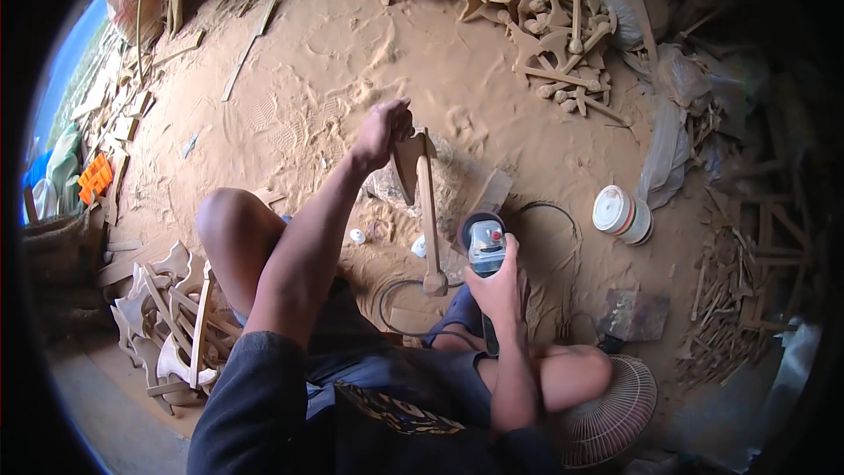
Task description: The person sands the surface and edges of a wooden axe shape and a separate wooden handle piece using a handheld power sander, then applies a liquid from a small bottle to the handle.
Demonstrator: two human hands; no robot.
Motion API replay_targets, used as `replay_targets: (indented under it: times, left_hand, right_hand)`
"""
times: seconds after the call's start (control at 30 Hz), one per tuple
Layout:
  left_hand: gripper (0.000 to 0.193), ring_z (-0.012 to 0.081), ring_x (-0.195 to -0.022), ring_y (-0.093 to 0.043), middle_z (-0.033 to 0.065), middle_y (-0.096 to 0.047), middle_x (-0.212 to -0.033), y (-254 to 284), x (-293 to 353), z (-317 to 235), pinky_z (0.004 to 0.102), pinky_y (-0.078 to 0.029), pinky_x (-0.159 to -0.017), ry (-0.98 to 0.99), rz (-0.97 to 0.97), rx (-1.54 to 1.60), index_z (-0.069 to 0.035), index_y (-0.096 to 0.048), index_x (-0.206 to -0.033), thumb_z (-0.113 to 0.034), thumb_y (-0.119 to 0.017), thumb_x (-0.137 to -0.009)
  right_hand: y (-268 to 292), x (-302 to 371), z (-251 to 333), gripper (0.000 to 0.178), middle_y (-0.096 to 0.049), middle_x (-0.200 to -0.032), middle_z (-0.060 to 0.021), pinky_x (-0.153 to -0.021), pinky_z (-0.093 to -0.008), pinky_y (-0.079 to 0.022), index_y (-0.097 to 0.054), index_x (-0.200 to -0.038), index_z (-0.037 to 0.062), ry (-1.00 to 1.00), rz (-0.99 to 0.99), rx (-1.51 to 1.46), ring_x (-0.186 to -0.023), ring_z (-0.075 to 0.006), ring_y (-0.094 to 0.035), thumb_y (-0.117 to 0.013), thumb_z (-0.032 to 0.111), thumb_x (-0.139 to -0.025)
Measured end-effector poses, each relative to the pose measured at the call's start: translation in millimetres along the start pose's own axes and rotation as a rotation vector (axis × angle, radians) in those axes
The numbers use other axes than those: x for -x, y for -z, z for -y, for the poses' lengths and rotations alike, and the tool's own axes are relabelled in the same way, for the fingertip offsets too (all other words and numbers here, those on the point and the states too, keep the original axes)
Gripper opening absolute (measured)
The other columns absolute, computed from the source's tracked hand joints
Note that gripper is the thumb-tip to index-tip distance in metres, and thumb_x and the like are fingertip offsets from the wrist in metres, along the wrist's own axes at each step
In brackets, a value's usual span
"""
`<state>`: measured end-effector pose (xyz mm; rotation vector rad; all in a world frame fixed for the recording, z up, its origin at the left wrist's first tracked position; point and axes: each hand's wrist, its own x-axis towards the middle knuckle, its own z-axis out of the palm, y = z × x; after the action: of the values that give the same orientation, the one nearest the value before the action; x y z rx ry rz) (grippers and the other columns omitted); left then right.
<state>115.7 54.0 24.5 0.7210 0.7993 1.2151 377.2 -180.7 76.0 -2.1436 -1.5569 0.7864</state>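
Note:
My left hand (385,134) is stretched out ahead with its fingers closed round the far end of a carved wooden piece (427,211). The piece has a wide flat part near my fingers and a long slim bar that ends in a knob towards me. In my right hand (499,290) is an angle grinder (485,249), gripped round its body. Its dark round disc faces away from me, to the right of the bar and apart from it. Beyond the wooden piece lies a pale, dust-covered block (387,183), partly hidden by it.
Sawdust covers the ground (290,79). Similar carved pieces are heaped at the far right (563,44) and by my left side (176,325). A white tub (622,215) stands right of the grinder. A round fan grille (611,409) is beside my right knee. A cable (576,237) curves nearby.

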Motion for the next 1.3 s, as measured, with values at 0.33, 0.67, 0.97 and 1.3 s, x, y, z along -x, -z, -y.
replay_targets:
  times: [0.33,0.67,0.97,1.3]
  left_hand:
    - [0.04,0.0357,-0.098,-0.061,0.0158,-0.064,-0.095,66,-61,45,0.0482,-0.052,-0.088,-0.047,-0.74,-0.804,-0.005,-0.067,-0.095,-0.043,-0.059,-0.106]
    - [0.089,0.0469,-0.134,-0.053,0.0328,-0.047,-0.138,-52,70,191,0.052,-0.048,-0.111,0.369,0.036,-1.645,0.005,-0.042,-0.144,-0.058,-0.072,-0.089]
    - [0.022,0.0445,-0.082,-0.073,0.0228,-0.073,-0.081,-29,82,141,0.0531,-0.056,-0.072,-0.168,-0.065,-1.122,-0.004,-0.072,-0.084,-0.017,-0.057,-0.094]
    - [0.043,0.0515,-0.096,-0.07,0.0326,-0.072,-0.103,3,143,228,0.0596,-0.054,-0.082,0.11,0.068,-1.299,0.001,-0.049,-0.123,-0.028,-0.064,-0.095]
  right_hand:
    - [98,-21,-6,0.081,-0.062,-0.126,-0.0179,-0.094,-0.0367,-0.056,-0.042,-0.146,-0.005,0.12,-0.478,-0.715,-0.108,-0.0225,-0.067,-0.089,0.01,-0.082]
    - [133,-26,-27,0.066,-0.065,-0.122,-0.0125,-0.093,-0.0345,-0.056,-0.049,-0.14,-0.0026,0.048,-0.615,-0.972,-0.104,-0.019,-0.067,-0.085,0.004,-0.085]
    - [142,-26,-47,0.042,-0.071,-0.097,-0.0095,-0.063,-0.0393,-0.06,-0.064,-0.126,0.0103,-0.249,-0.327,-1.522,-0.075,-0.024,-0.071,-0.081,0.03,-0.093]
    - [133,-31,-15,0.04,-0.071,-0.095,-0.0099,-0.065,-0.0412,-0.06,-0.063,-0.119,0.0096,-0.169,-0.284,-1.562,-0.077,-0.0257,-0.07,-0.078,0.037,-0.094]
